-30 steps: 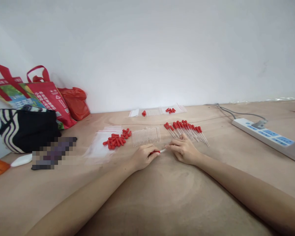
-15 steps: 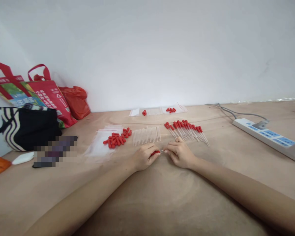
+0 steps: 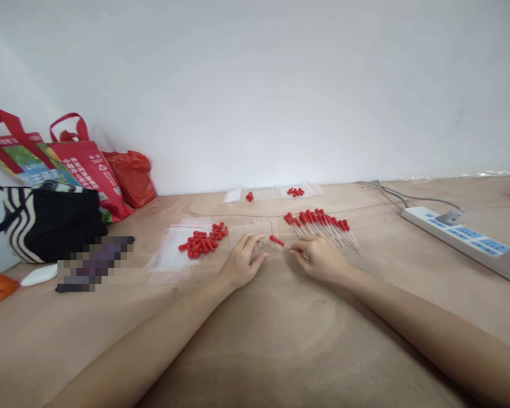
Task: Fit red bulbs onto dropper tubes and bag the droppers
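Fingers spread, my left hand point(image 3: 243, 262) holds nothing and partly covers the near side of a row of clear tubes point(image 3: 238, 231). My right hand point(image 3: 317, 255) is closed on a red-bulbed dropper; its red bulb point(image 3: 277, 241) points up and left from my fingertips, and its clear stem is mostly hidden. Beyond my right hand lie several droppers with red bulbs point(image 3: 318, 218), fanned out side by side. Loose red bulbs point(image 3: 202, 245) are heaped on a clear plastic bag point(image 3: 165, 253) left of the tubes.
Toward the wall lie more clear bags point(image 3: 314, 188) with tubes and red bulbs point(image 3: 295, 192). A white power strip point(image 3: 463, 233) with a grey cable is at right. On the left are a black striped bag point(image 3: 59, 221), red bags point(image 3: 131, 175) and a white object point(image 3: 39, 275).
My left hand has let go of the red bulb, opened and moved up and left over the tubes. My right hand has shifted slightly up and right with the dropper, whose bulb now shows fully.
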Motion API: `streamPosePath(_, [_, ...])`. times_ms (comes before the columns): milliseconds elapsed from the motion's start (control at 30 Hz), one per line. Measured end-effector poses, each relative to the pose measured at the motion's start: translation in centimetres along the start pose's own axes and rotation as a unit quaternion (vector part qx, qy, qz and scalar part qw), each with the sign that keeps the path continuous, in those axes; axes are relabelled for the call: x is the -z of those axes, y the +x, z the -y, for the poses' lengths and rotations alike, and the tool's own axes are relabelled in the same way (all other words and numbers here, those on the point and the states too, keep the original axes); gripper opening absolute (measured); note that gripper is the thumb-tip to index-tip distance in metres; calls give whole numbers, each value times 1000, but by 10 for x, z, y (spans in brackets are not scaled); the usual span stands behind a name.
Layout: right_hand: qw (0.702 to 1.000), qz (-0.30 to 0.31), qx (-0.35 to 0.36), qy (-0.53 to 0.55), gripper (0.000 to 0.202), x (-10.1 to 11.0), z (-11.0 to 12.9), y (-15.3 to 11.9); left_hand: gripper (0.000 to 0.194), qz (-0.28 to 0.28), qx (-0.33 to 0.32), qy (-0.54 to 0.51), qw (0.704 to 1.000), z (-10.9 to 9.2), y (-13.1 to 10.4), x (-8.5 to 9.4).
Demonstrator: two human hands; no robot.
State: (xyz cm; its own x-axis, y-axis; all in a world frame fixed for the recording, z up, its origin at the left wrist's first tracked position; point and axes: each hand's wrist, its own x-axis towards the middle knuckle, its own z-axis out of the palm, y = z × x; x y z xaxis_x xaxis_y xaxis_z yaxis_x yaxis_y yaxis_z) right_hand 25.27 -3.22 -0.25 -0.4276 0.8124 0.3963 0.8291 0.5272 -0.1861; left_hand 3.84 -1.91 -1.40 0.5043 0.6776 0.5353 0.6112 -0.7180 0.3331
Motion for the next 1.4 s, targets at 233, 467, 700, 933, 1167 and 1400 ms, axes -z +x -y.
streamPosePath(233, [961, -37, -274, -14, 24, -5, -33, 36, 21, 84, 54, 7, 995, 4, -3, -2])
streamPosePath(467, [944, 7, -292, -150, 25, -21, -32, 46, 21, 82, 64, 7, 995, 4, -2, -2])
streamPosePath(700, [935, 44, -341, -91, 27, -21, -26, 52, 19, 90, 61, 8, 994, 6, -1, -3])
streamPosePath(933, [960, -11, -252, -124, 29, -22, -18, 54, 17, 72, 60, 19, 995, 3, -2, -4])
streamPosePath(1167, [960, 39, -267, -74, 33, -39, 7, 76, 13, -36, 156, 272, 949, 27, 8, 22])
streamPosePath(1400, [949, 65, -300, -69, 27, -42, 9, 90, 24, -33, 278, 336, 899, 61, 10, 47])
